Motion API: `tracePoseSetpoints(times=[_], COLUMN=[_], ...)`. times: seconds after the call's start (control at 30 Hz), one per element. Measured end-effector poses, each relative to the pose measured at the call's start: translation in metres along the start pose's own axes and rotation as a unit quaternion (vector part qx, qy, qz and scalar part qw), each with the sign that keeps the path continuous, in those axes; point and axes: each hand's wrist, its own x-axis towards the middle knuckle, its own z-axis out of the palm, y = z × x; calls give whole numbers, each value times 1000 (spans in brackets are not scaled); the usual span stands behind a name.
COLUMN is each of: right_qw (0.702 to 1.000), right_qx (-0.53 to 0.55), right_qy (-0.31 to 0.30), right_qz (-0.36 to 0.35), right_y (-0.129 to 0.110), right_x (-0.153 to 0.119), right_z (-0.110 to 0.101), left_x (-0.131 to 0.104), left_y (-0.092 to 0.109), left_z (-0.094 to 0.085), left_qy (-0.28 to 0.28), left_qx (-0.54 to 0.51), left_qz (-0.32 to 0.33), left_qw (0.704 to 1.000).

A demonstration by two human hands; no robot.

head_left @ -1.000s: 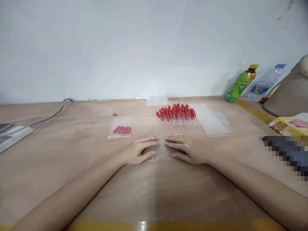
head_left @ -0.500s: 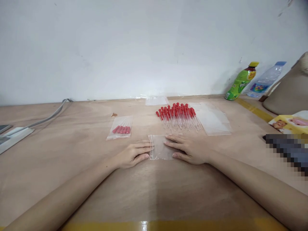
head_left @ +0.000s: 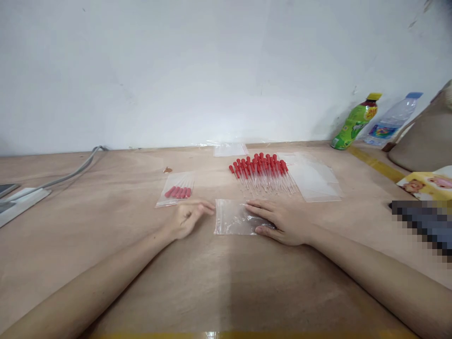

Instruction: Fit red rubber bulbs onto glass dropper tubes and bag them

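A clear zip bag [head_left: 231, 219] lies flat on the table in front of me. On its right part rests my right hand [head_left: 282, 221], open, fingers stretched out and pressing the plastic. My left hand [head_left: 189, 219] is turned on its side, open, its fingertips pointing at the bag's left edge; whether they touch it I cannot tell. Behind that hand lies another zip bag [head_left: 179, 181] with several red-bulbed droppers inside. Loose droppers with red rubber bulbs and clear stems [head_left: 261, 172] are heaped beyond the bag.
Flat clear bags [head_left: 316, 181] lie right of the heap, and another bag [head_left: 229, 149] by the wall. A green drink bottle [head_left: 356, 122] and a water bottle [head_left: 393, 120] lean at the back right. A blurred dark object [head_left: 422, 226] is at right, a grey cable [head_left: 79, 167] at left.
My left hand has drawn back to the left off the bag and turned onto its side. The bag looks more wrinkled; my right hand stays on it.
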Motion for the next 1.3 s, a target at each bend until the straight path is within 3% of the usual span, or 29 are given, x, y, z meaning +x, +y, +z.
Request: tracePoseSetpoints(times=[0.07,0.1,0.23,0.33,0.43,0.53,0.63,0.73,0.83,0.9,1.0,1.13,1.3], right_qw=[1000,1000,1000,1000,1000,1000,1000,1000,1000,1000,1000,1000,1000], right_qx=[-2,-3,-1,-5,-3,6,3,-1,-3,-7,-11,-14,6], right_qy=[-2,-2,0,-2,-4,1,1,2,4,-1,-9,-16,-1], right_qz=[1,1,-2,0,1,1,-2,-7,-12,-10,0,7,2], right_y=[0,-1,-1,-1,-1,-1,0,1,1,1,0,1,2], right_x=[0,1,1,1,1,1,1,1,1,1,1,1,0], right_z=[-1,-1,-1,-1,-2,-2,-2,-2,-1,-1,-2,-2,0], left_x=[16,27,84,122,145,153,148,126,85,54,15,-7,-6], left_y=[-7,-12,-39,-62,-78,-83,-79,-68,-54,-43,-25,-8,0], left_z=[2,4,23,40,53,58,55,39,16,1,-11,-8,5], left_qy=[109,120,83,97,111,127,155,198,257,334,366,357,343], left_qx=[27,62,103,93,69,24,-44,-123,-172,-216,-257,-259,-263], left_qz=[-89,-130,-249,-283,-304,-314,-316,-303,-277,-246,-243,-254,-253], left_qw=[990,982,959,950,943,941,935,924,910,884,861,861,866])
